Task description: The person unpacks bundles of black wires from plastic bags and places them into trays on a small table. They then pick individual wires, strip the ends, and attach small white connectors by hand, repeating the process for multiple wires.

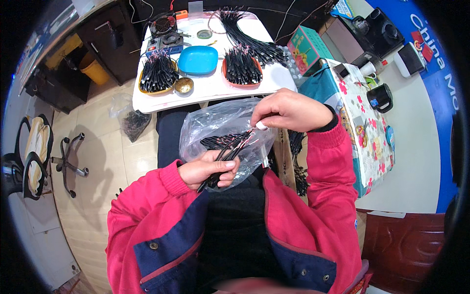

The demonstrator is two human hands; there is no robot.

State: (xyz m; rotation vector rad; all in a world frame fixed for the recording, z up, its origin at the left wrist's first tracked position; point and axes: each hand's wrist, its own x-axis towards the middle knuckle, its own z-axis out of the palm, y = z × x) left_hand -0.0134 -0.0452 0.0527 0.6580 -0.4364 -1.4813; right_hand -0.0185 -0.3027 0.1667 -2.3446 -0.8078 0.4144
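My left hand (210, 169) is closed around a bundle of thin black cables (235, 146), their red and white wire ends fanned up and to the right. Just above those ends, my right hand (291, 110) has its thumb and fingers pinched together. A small white piece (261, 126) shows at its fingertips; whether it is a wrap on a finger or something held, I cannot tell. Under both hands a clear plastic bag (192, 128) lies open over my lap, with more black cables (211, 142) in it.
Ahead, a white table (196, 99) bears two trays of black cables (159, 73) (242, 68), a blue tray (198, 60), a brass-coloured bowl (184, 85), a tape roll (204, 34) and a small burner (164, 36). At right stands a flower-clothed table (360, 132); cables hang beside my right leg.
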